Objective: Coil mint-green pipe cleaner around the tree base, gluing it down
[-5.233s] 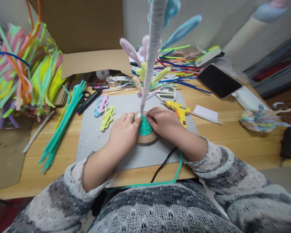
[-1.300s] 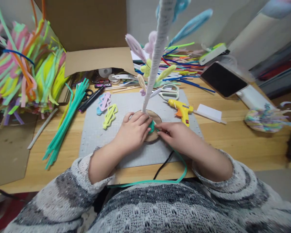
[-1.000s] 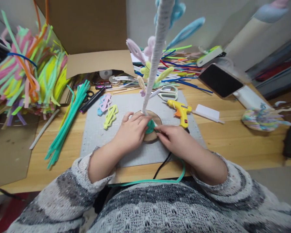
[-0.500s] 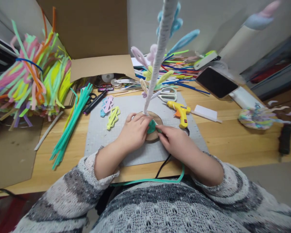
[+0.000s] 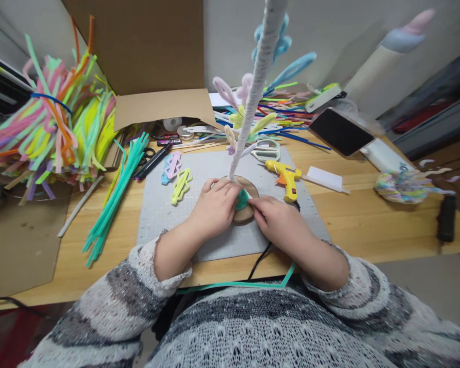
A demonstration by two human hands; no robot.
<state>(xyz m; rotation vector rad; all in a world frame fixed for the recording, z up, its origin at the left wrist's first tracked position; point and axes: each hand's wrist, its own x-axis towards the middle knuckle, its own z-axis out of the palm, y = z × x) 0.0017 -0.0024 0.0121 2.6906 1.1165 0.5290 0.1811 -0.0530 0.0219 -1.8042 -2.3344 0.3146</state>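
Note:
A round brown base [image 5: 249, 185] lies on the grey mat [image 5: 157, 209], with a tall white fuzzy stem [image 5: 255, 92] rising from it and pastel loops branching off higher up. A coil of teal pipe cleaner [image 5: 241, 200] wraps the foot of the stem. My left hand [image 5: 214, 207] lies over the coil and base, fingers curled and pressing on them. My right hand [image 5: 278, 222] pinches the teal pipe cleaner at the coil's right edge; its long tail [image 5: 237, 284] runs down past the table edge.
A yellow glue gun [image 5: 285, 176] and scissors [image 5: 266, 151] lie just behind my right hand. Teal pipe cleaners [image 5: 115, 199] lie at left, a big multicoloured bunch [image 5: 49, 128] at far left. A cardboard box [image 5: 153, 66] stands behind; a phone [image 5: 341, 132] rests at right.
Both hands stay at the coil; since the oldest frame my right hand has come round from the far side of the base to its near right. The view has shifted slightly.

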